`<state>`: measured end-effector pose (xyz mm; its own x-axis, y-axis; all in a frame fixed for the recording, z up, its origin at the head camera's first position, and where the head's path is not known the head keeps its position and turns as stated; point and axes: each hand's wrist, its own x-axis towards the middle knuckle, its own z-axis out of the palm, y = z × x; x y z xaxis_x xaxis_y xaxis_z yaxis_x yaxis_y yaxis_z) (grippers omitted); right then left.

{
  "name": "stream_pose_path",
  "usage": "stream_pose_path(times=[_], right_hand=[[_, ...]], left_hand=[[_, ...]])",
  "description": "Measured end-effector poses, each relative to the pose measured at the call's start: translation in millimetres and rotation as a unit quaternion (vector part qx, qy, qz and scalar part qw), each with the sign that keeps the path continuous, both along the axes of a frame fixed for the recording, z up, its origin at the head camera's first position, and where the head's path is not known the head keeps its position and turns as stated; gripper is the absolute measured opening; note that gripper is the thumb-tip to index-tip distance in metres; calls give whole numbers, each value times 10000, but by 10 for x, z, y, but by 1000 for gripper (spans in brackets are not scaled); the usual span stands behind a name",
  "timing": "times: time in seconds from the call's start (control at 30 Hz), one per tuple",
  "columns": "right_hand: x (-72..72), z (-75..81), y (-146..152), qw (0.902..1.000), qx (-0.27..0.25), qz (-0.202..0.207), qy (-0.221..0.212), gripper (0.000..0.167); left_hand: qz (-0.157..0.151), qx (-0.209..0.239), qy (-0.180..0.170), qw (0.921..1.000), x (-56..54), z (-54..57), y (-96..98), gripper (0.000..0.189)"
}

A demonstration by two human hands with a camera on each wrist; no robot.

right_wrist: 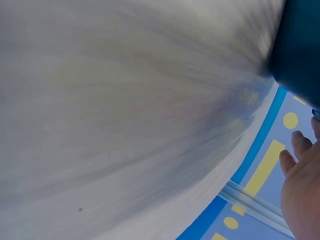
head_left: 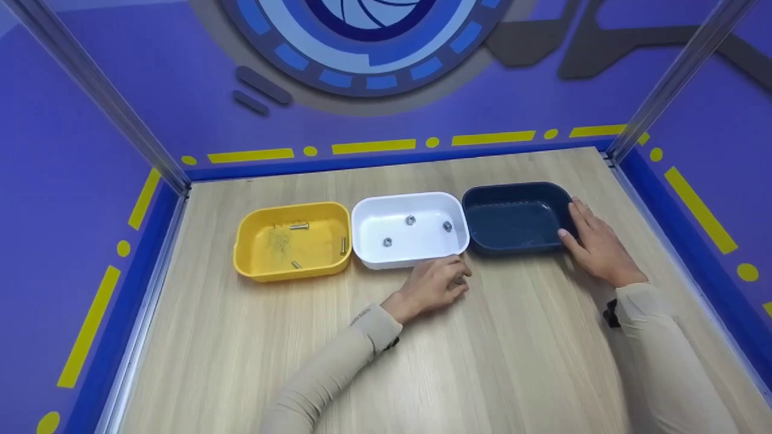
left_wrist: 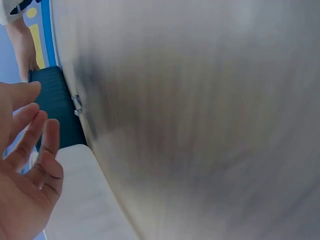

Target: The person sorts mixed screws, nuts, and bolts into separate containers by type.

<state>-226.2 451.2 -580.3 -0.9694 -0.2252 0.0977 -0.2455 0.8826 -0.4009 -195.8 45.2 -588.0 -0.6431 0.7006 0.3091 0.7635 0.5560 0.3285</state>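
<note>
My left hand (head_left: 431, 286) is at the front right corner of a white tray (head_left: 410, 263), close above the tabletop. Its fingers are loosely bent and spread, with no object between them in the left wrist view. Small metal pieces (left_wrist: 77, 105) lie by the front wall of a dark blue tray (left_wrist: 59, 107), just beyond the fingertips. At that dark tray's right end, my right hand (head_left: 603, 247) touches the rim with fairly straight fingers and thumb. Several nuts, one of them a nut (head_left: 411, 220) near the middle, lie in the white tray.
A yellow tray (head_left: 292, 274) holding a few bolts, including one bolt (head_left: 299, 226) near its back, stands left of the white one. All three trays form a row on the wooden table (head_left: 253, 337). Purple panels (head_left: 151, 102) and metal posts (head_left: 96, 84) bound the table.
</note>
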Motion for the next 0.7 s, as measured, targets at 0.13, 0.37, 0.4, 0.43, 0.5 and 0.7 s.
stream_pose_path(times=[0.13, 0.37, 0.4, 0.43, 0.5, 0.7], right_hand=[[-4, -6, -5, 10000, -13, -12, -36, 78], [-4, -15, -6, 9999, -99, 63, 21, 78], [-2, -18, -5, 9999, -118, 73, 34, 77], [1, -20, -3, 9999, -128, 72, 29, 77], [4, -21, -3, 9999, -140, 65, 24, 77], [-14, -16, 0, 9999, -124, 23, 62, 77]], left_hand=[[91, -365, -45, 9993, -4, -7, -10, 20], [201, -684, -130, 9974, -12, -74, -9, 21], [218, -706, -143, 9972, -12, -83, -9, 21], [235, -732, -151, 9969, -13, -93, -8, 20], [275, -793, -146, 9964, -15, -107, -4, 19], [426, -807, -408, 9950, -14, -111, 27, 17]])
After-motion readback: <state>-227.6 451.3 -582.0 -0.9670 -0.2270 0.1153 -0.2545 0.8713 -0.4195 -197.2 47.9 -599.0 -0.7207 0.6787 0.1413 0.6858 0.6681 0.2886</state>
